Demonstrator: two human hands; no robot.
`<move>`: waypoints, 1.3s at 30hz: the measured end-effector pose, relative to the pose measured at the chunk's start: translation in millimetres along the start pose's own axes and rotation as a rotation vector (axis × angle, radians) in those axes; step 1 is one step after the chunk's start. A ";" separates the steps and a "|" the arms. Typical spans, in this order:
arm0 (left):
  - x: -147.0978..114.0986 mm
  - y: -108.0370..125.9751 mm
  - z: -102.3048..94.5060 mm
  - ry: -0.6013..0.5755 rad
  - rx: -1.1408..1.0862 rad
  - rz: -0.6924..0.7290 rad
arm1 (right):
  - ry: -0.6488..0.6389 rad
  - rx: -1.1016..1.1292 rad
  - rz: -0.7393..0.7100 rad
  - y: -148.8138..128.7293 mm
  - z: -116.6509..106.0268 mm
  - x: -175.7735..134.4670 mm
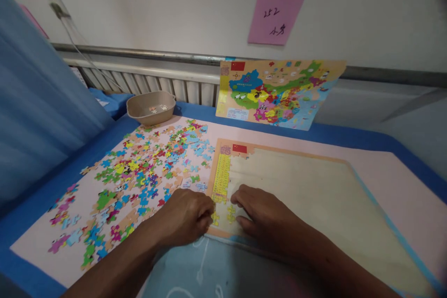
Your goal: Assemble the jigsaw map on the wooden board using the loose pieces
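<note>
My left hand rests at the left edge of the puzzle board, its fingers curled together; whatever they hold, if anything, is hidden. Just beyond its fingertips, yellow puzzle pieces lie inside the frame. Over the board's lower left part is my right hand, thumb and forefinger apart, next to a small joined group of yellow pieces. Above both hands, a fitted yellow strip runs up the left side to a red flag corner. Most of the tray is bare cream backing.
Many loose puzzle pieces are spread on pink paper to the left. A beige basin with a few pieces stands behind them. The finished map picture leans against the wall. A blue curtain hangs at left.
</note>
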State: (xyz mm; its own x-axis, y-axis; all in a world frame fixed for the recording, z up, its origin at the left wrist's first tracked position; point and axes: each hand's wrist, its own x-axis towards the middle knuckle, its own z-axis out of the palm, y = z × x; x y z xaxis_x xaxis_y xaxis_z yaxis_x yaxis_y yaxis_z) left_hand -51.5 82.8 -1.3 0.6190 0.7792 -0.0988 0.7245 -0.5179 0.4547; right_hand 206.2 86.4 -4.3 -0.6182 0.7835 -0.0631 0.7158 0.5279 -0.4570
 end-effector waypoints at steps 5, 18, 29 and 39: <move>0.3 -2.2 0.7 -0.003 0.004 -0.012 | -0.028 -0.017 0.039 2.7 -2.2 2.3; 0.5 -2.5 0.3 0.013 -0.038 -0.002 | -0.005 -0.075 -0.023 0.1 4.4 1.1; 0.4 -2.3 -0.5 0.013 -0.059 -0.014 | -0.026 -0.066 -0.039 -6.5 5.6 1.5; 0.3 -0.6 1.1 0.006 -0.032 -0.015 | -0.061 -0.081 -0.009 -20.2 15.2 6.8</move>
State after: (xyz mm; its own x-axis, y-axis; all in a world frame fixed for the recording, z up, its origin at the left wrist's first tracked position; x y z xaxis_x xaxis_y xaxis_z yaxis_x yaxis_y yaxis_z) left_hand -51.4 83.0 -2.6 0.6062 0.7890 -0.1005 0.7235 -0.4945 0.4816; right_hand 182.6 76.1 -9.0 -0.6414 0.7586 -0.1149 0.7328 0.5614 -0.3845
